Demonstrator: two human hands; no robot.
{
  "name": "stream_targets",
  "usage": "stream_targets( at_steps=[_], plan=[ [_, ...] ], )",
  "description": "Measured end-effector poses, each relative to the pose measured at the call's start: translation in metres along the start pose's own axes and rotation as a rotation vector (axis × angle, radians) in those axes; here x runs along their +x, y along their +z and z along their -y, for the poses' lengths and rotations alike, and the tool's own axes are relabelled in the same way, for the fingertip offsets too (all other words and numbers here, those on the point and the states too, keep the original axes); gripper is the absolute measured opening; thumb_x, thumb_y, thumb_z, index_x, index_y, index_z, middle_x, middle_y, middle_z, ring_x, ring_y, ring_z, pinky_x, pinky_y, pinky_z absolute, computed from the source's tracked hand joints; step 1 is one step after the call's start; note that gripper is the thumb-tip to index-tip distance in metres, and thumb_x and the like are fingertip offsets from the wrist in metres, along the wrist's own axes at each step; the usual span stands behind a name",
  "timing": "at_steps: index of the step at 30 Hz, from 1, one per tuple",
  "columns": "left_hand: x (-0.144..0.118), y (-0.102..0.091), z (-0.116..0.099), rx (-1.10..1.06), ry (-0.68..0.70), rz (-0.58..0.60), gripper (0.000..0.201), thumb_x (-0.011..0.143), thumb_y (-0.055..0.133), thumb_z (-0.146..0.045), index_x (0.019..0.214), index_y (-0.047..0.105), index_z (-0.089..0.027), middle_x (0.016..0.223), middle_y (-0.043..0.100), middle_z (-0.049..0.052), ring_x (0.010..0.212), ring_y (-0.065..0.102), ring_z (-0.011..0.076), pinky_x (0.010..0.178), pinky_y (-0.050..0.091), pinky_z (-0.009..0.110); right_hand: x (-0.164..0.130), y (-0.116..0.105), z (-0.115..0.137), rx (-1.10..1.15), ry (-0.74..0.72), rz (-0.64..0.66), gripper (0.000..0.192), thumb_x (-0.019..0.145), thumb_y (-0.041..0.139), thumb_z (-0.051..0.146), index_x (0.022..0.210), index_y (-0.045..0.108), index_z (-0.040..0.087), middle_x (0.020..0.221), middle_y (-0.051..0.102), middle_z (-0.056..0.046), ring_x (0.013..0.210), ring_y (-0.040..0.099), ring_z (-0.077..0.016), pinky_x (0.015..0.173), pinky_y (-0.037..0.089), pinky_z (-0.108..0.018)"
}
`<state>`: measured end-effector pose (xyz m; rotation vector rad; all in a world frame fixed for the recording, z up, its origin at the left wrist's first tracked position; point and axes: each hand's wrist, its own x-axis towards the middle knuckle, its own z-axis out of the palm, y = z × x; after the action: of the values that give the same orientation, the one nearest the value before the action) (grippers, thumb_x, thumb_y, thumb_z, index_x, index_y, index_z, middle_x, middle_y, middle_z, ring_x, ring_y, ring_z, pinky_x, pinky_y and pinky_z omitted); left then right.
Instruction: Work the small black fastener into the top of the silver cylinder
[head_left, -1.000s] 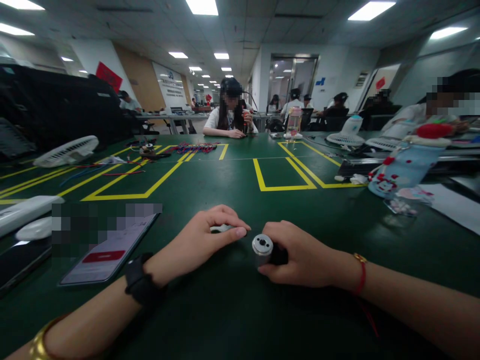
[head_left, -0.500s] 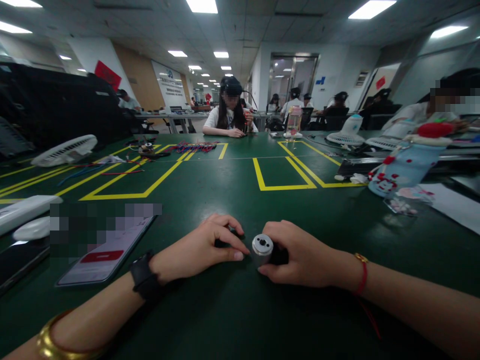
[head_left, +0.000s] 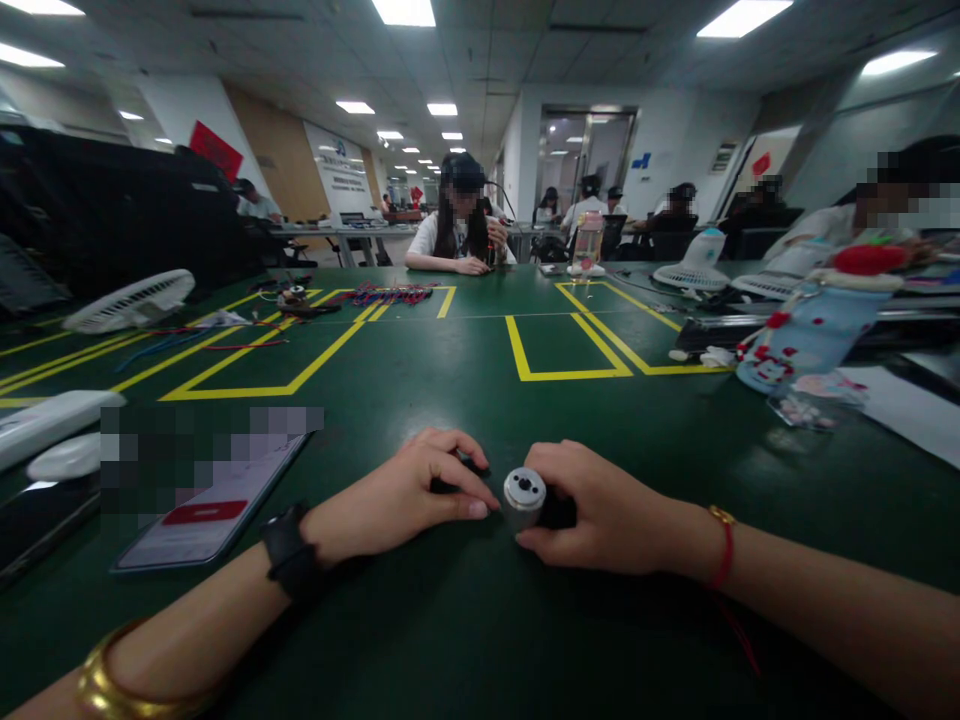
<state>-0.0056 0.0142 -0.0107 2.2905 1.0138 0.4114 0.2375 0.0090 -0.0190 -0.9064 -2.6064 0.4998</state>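
Note:
A silver metal cylinder, which looks like a small motor, stands upright on the green table with a dark centre hole and small holes in its round top face. My right hand is closed around its right side, thumb at the front and fingers behind; the lower part is partly hidden. Just left of it, my left hand rests with curved fingers apart and holds nothing. Its fingertips come very near the motor; whether they touch it I cannot tell.
On the left lie a phone, a white case and a white fan. Several wires are bundled farther back. To the right stands a blue bottle beside a clear packet. A person sits across the table.

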Motion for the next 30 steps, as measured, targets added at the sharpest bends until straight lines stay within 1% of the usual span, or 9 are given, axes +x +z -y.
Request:
stream_targets(
  at_steps=[8, 13, 19, 30],
  plan=[
    [-0.0004, -0.0009, -0.0008, 0.018, -0.012, 0.004, 0.016, 0.087, 0.063, -0.035, 0.099, 0.074, -0.033, 0.116, 0.058, 0.002, 0.111, 0.051, 0.0223, 0.100, 0.035, 0.041, -0.0003, -0.0006, -0.0005, 0.020, -0.010, 0.004, 0.022, 0.075, 0.069, 0.032, 0.085, 0.055, 0.018, 0.081, 0.057, -0.001, 0.071, 0.047, -0.0154, 0.065, 0.034, -0.029],
    [-0.0012, -0.0010, -0.0017, 0.019, -0.011, -0.004, 0.014, 0.087, 0.062, -0.036, 0.094, 0.073, -0.031, 0.116, 0.057, 0.002, 0.111, 0.050, 0.0228, 0.100, 0.036, 0.042, 0.0002, -0.0004, -0.0003, 0.016, -0.010, -0.004, 0.023, 0.074, 0.070, 0.032, 0.085, 0.055, 0.018, 0.081, 0.057, -0.001, 0.070, 0.047, -0.0153, 0.064, 0.033, -0.028],
    [-0.0010, -0.0013, -0.0018, 0.023, -0.010, 0.013, 0.014, 0.087, 0.063, -0.036, 0.095, 0.074, -0.032, 0.116, 0.056, 0.002, 0.111, 0.050, 0.0221, 0.100, 0.035, 0.041, -0.0005, -0.0001, -0.0004, 0.013, -0.002, -0.001, 0.023, 0.074, 0.069, 0.032, 0.085, 0.055, 0.018, 0.081, 0.057, -0.001, 0.070, 0.047, -0.0152, 0.064, 0.032, -0.029],
    [-0.0012, -0.0003, -0.0002, 0.014, 0.008, -0.004, 0.015, 0.085, 0.065, -0.035, 0.097, 0.075, -0.033, 0.117, 0.058, 0.002, 0.111, 0.050, 0.0232, 0.100, 0.036, 0.041, -0.0001, -0.0001, -0.0005, 0.019, -0.009, -0.012, 0.022, 0.074, 0.070, 0.032, 0.084, 0.055, 0.018, 0.080, 0.057, -0.001, 0.070, 0.048, -0.0153, 0.064, 0.033, -0.028]
  ],
)
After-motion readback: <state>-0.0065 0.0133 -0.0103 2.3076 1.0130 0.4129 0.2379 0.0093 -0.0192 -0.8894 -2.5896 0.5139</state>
